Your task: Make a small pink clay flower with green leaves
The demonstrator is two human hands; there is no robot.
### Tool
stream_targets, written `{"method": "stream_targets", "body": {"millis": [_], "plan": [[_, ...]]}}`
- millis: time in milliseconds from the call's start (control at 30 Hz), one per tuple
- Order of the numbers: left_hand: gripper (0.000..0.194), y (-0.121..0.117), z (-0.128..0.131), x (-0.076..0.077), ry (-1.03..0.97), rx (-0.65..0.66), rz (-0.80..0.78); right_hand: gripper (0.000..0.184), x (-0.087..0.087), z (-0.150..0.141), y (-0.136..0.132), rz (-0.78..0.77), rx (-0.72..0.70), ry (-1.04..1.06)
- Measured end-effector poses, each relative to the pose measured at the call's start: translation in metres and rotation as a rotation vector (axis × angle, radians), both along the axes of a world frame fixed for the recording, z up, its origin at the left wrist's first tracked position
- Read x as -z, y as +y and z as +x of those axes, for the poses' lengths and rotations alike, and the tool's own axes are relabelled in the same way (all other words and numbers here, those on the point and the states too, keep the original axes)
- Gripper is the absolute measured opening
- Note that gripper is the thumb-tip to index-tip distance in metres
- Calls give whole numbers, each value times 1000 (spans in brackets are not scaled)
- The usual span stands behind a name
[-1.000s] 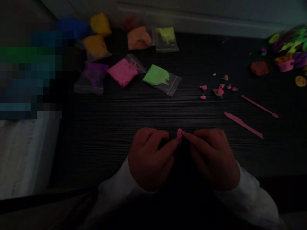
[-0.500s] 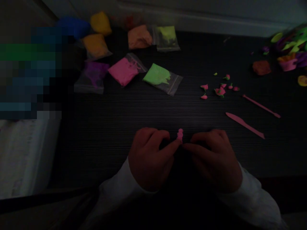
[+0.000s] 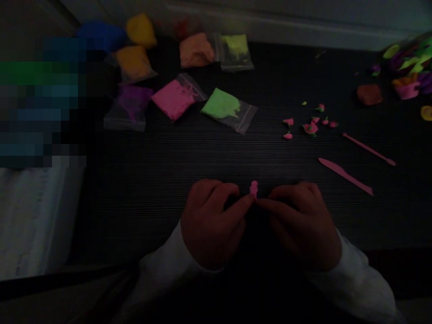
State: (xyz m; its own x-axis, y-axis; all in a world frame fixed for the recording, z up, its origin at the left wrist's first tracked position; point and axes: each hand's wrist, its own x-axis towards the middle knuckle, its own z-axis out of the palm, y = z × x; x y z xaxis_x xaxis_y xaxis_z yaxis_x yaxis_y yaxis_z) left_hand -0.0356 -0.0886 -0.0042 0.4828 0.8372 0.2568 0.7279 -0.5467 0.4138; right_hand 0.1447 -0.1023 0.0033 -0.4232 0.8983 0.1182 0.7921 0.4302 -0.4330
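Note:
A short row of overlapping pink clay discs (image 3: pixel 254 186) lies on the dark table in front of me. My left hand (image 3: pixel 214 222) is closed with curled fingers, its thumb tip pressed to the near end of the row. From the other side, my right hand (image 3: pixel 302 222), also closed, brings a fingertip to that same end. The fingertips hide the lowest bit of clay. Beyond my right hand lie a pink plastic clay knife (image 3: pixel 346 176) and a thin pink modelling stick (image 3: pixel 367 149). Several small pink clay rosebuds with green leaves (image 3: pixel 310 129) are clustered further back.
Bags of clay in pink (image 3: pixel 173 100), green (image 3: pixel 221 104), purple (image 3: pixel 135 101), orange (image 3: pixel 133 62) and other colours lie at the back left. A brown clay lump (image 3: pixel 369 95) and colourful clay pieces (image 3: pixel 407 87) sit at the far right. A white box-like object (image 3: pixel 60 216) stands left.
My right fingertip has moved slightly up and left, closer to the near end of the pink clay row. My left hand stays almost still.

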Motion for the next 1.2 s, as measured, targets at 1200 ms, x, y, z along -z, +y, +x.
{"method": "stream_targets", "body": {"millis": [1200], "plan": [[28, 1, 0, 0, 13, -1, -5, 26, 1, 0, 0, -2, -8, -1]]}}
